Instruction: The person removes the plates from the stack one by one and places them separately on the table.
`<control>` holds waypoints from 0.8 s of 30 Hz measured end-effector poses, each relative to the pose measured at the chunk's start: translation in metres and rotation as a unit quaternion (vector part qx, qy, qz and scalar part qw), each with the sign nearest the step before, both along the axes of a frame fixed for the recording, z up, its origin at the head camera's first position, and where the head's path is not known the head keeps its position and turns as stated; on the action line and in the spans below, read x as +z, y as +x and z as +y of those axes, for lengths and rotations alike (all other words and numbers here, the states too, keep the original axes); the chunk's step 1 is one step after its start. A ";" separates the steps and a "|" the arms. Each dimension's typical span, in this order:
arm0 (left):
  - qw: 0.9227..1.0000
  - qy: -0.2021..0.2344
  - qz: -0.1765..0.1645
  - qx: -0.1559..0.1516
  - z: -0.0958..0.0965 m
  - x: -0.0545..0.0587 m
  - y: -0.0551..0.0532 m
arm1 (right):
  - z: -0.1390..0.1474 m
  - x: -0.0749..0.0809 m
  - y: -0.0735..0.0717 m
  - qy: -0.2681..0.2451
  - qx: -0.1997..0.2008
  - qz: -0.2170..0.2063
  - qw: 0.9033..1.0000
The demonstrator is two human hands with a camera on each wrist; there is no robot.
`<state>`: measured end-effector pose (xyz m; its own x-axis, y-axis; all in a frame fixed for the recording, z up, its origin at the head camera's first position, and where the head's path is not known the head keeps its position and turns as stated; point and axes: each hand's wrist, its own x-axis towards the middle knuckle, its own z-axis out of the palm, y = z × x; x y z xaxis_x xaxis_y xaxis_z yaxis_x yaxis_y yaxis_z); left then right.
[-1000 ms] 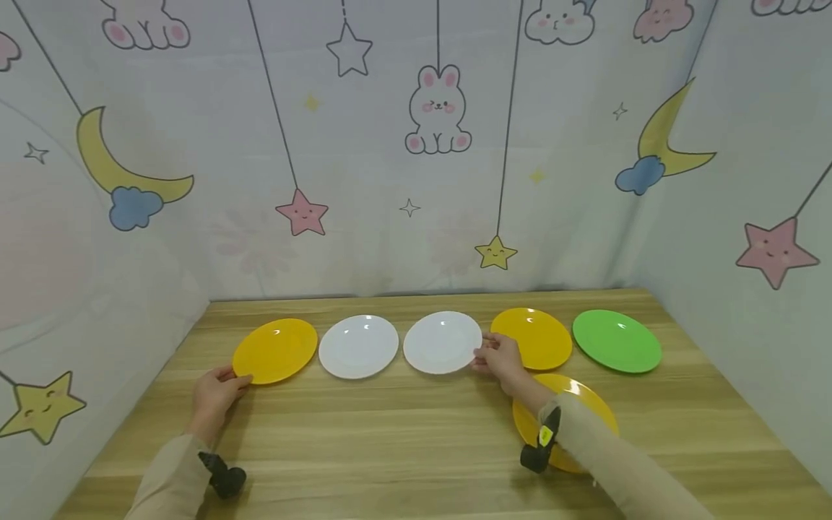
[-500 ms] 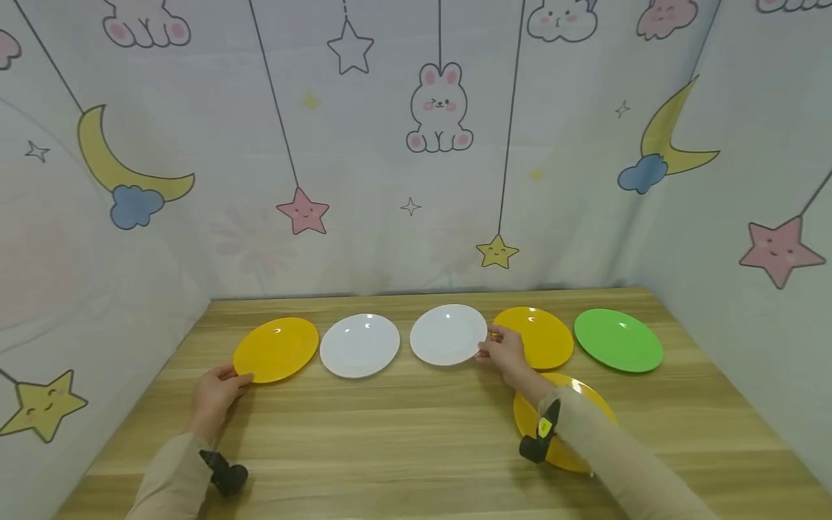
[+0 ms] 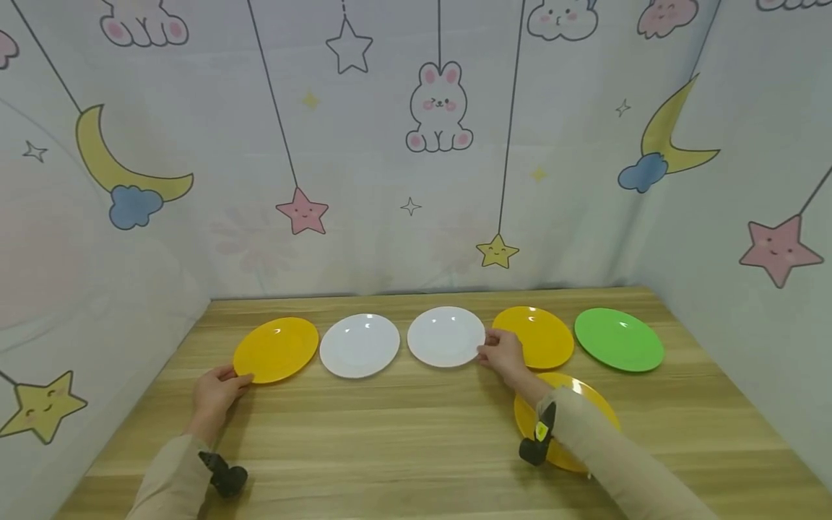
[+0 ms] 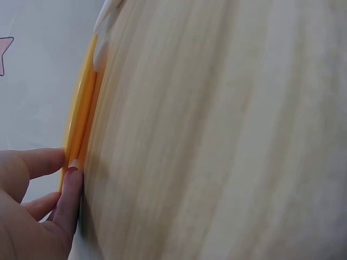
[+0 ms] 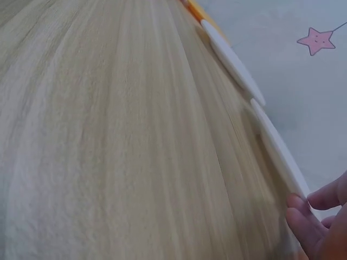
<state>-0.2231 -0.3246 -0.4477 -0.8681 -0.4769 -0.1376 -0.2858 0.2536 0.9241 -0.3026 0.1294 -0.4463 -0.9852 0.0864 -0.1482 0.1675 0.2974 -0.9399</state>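
Note:
At the left end of a row of plates, my left hand (image 3: 217, 393) pinches the near-left rim of a yellow plate (image 3: 276, 349). In the left wrist view the thumb and fingers lie on either side of that plate's edge (image 4: 80, 111). My right hand (image 3: 504, 352) grips the right rim of a white plate (image 3: 446, 336) at the middle of the row. The right wrist view shows this white plate (image 5: 279, 149) edge-on, close over the table, between thumb and fingers. Another white plate (image 3: 360, 346) lies between the two held plates.
Right of my right hand lie a yellow plate (image 3: 539, 336) and a green plate (image 3: 617, 340). A further yellow plate (image 3: 588, 404) is partly hidden under my right forearm. The wooden table (image 3: 364, 448) ends at a patterned curtain (image 3: 364, 253) behind and at the sides.
The white plate in my right hand has shifted slightly right and away from me, then a touch back left. My left hand has stayed on the yellow plate.

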 end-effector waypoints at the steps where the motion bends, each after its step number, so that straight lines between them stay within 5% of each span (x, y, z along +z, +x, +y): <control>1: 1.000 0.000 0.000 0.001 0.000 0.000 0.000 | 0.000 0.000 0.001 0.004 0.002 0.003 1.000; 10: 1.000 -0.003 0.006 -0.008 0.000 -0.002 -0.001 | 0.001 -0.004 0.005 0.048 0.024 0.026 0.998; 24: 1.000 0.019 0.011 0.006 0.001 0.003 -0.002 | 0.006 0.007 0.012 0.071 0.044 0.005 0.996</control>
<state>-0.2249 -0.3238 -0.4448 -0.8657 -0.4819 -0.1356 -0.2672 0.2157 0.9392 -0.2905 0.1350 -0.4397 -0.9911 0.0189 -0.1317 0.1264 0.4414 -0.8884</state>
